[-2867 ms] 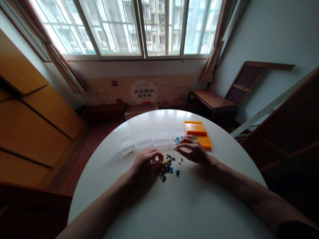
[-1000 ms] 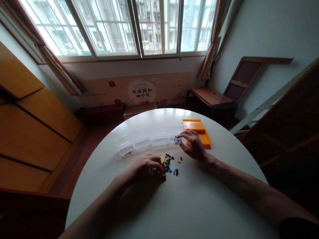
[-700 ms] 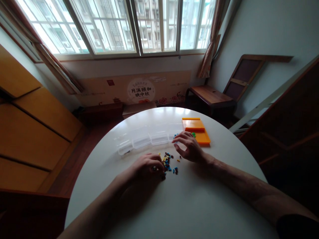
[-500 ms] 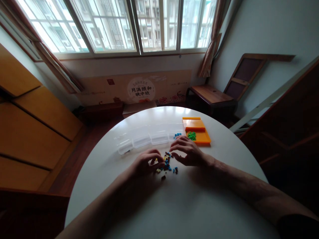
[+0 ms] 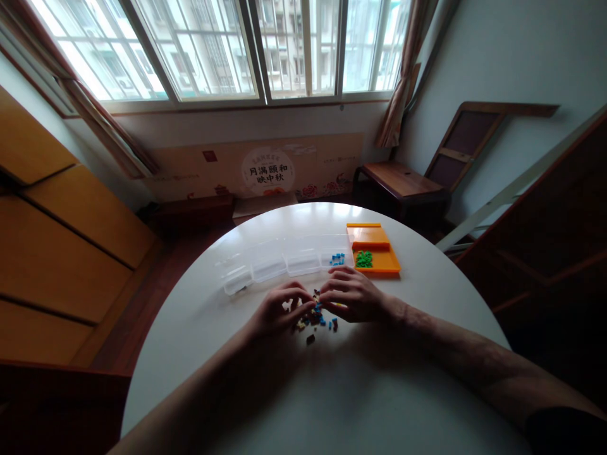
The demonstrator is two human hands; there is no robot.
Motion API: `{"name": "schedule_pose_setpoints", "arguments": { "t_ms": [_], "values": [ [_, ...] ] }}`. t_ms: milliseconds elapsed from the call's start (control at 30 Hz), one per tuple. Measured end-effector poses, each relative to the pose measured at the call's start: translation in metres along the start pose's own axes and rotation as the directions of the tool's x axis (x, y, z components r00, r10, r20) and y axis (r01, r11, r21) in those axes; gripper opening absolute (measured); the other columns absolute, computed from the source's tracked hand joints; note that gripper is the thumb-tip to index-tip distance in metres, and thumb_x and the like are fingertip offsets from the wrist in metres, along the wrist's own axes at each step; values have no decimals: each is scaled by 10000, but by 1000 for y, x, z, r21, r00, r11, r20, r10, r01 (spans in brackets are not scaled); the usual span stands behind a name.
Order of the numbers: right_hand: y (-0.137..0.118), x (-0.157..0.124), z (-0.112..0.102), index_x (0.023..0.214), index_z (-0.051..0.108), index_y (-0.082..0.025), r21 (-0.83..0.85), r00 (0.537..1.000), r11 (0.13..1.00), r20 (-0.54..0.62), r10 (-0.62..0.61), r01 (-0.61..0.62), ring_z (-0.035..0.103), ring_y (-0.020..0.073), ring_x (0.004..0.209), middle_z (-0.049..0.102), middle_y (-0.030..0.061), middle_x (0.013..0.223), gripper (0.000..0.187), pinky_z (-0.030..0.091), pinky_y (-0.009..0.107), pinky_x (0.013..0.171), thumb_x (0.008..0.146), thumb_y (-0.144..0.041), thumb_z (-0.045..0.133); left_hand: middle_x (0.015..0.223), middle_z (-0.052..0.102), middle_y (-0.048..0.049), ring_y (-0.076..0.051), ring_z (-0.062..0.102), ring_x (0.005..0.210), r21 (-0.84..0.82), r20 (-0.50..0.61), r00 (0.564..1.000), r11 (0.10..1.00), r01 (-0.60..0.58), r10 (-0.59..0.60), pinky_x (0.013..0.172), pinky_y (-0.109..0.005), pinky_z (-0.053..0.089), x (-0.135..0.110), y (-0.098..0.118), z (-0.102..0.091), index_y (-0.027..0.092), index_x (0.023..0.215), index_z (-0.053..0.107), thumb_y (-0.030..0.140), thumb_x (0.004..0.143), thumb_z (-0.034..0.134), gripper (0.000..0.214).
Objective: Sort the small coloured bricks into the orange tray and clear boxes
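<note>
A small loose pile of tiny building bricks (image 5: 317, 314) in blue, yellow and dark brown lies on the white round table (image 5: 303, 392). At the pile's left edge is my left hand (image 5: 279, 308), its thumb and index finger pinched together. My right hand (image 5: 353, 295) is over the right side, fingers drawn together toward the thumb, fingertips close to the left ones. Whatever either pinch holds is too small to make out. One dark brick (image 5: 310, 339) sits apart, nearer me. Behind my right hand, blue bricks (image 5: 337, 259) lie in the rightmost compartment of a clear plastic box (image 5: 269, 270).
An orange tray (image 5: 386, 260) holding green bricks (image 5: 364, 259) stands beside the clear box, at the right. Beyond the table's far edge are a wooden chair (image 5: 401, 179) and a window. An orange-brown cabinet (image 5: 71, 253) is at the left.
My right hand has moved slightly down and toward the pile, its fingers closing up. More of the blue bricks in the clear box now show. My left hand's thumb and finger have come together.
</note>
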State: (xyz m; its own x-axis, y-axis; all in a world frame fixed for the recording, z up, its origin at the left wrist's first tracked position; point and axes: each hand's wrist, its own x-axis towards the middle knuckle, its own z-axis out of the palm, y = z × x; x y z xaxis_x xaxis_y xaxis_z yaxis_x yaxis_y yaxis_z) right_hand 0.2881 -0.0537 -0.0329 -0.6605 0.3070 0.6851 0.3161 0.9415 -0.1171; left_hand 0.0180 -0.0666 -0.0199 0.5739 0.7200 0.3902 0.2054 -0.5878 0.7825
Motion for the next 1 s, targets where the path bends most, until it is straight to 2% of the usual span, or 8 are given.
{"name": "schedule_pose_setpoints", "arguments": {
  "t_ms": [100, 200, 300, 400, 533, 633, 700, 1000],
  "values": [
    [10, -5, -3, 1015, 739, -278, -38, 983, 985, -84, 164, -168, 688, 217, 916, 800, 20, 993, 68, 545, 425, 992, 1055, -249, 693, 925, 732, -70, -142, 625, 769, 156, 51, 997, 986, -64, 57, 711, -272, 534, -1, 0, -17, 184, 997, 824, 298, 1057, 714, 170],
    [25, -12, -6, 972, 728, -257, -111, 904, 911, -221, 367, -397, 680, 250, 945, 791, 46, 990, 101, 532, 438, 956, 1063, -279, 688, 964, 751, -68, -157, 646, 812, 318, 149, 985, 939, -130, 86, 790, -309, 551, -3, 0, -38, 210, 994, 819, 262, 1019, 735, 102],
    [40, -18, -9, 978, 726, -241, -201, 814, 799, -286, 505, -566, 670, 287, 982, 782, 69, 1015, 90, 518, 450, 939, 1044, -299, 707, 952, 745, -64, -161, 659, 819, 316, 235, 969, 937, -149, 75, 782, -305, 555, -6, -1, -52, 209, 965, 794, 256, 983, 746, 69],
    [44, -20, -9, 976, 721, -227, -258, 788, 747, -272, 552, -612, 654, 302, 982, 768, 80, 1002, 75, 514, 450, 920, 1007, -295, 735, 934, 747, -54, -157, 662, 807, 283, 297, 952, 946, -159, 72, 779, -299, 554, -7, 0, -57, 212, 960, 785, 251, 951, 761, 47],
    [32, -13, -8, 944, 708, -222, -174, 849, 835, -201, 489, -522, 649, 274, 962, 751, 80, 993, 74, 517, 437, 928, 1009, -256, 696, 937, 769, -38, -148, 690, 807, 275, 329, 942, 949, -156, 60, 772, -279, 545, -6, 0, -54, 232, 937, 805, 230, 931, 787, 19],
    [16, -6, -9, 948, 719, -233, 1, 950, 950, -35, 311, -312, 654, 238, 942, 758, 60, 990, 77, 525, 411, 919, 1016, -260, 694, 930, 779, -28, -144, 709, 807, 278, 334, 941, 948, -154, 54, 760, -262, 547, -7, -1, -52, 252, 918, 823, 238, 954, 788, 51],
    [7, -2, -8, 958, 731, -244, 124, 980, 974, 81, 181, -190, 659, 218, 927, 767, 48, 993, 78, 528, 397, 912, 1016, -294, 716, 942, 784, -28, -145, 717, 814, 279, 336, 941, 949, -147, 47, 745, -255, 545, -7, -2, -52, 261, 943, 831, 259, 982, 778, 65],
    [4, 1, 5, 989, 765, -245, 201, 966, 974, 254, 53, -107, 649, 203, 941, 781, 56, 1083, 276, 512, 360, 866, 969, -515, 815, 1033, 744, -59, -136, 667, 820, 327, 254, 966, 934, -141, 57, 765, -260, 549, -5, -8, -48, 207, 1025, 761, 281, 1109, 640, 165]
  ]
}}
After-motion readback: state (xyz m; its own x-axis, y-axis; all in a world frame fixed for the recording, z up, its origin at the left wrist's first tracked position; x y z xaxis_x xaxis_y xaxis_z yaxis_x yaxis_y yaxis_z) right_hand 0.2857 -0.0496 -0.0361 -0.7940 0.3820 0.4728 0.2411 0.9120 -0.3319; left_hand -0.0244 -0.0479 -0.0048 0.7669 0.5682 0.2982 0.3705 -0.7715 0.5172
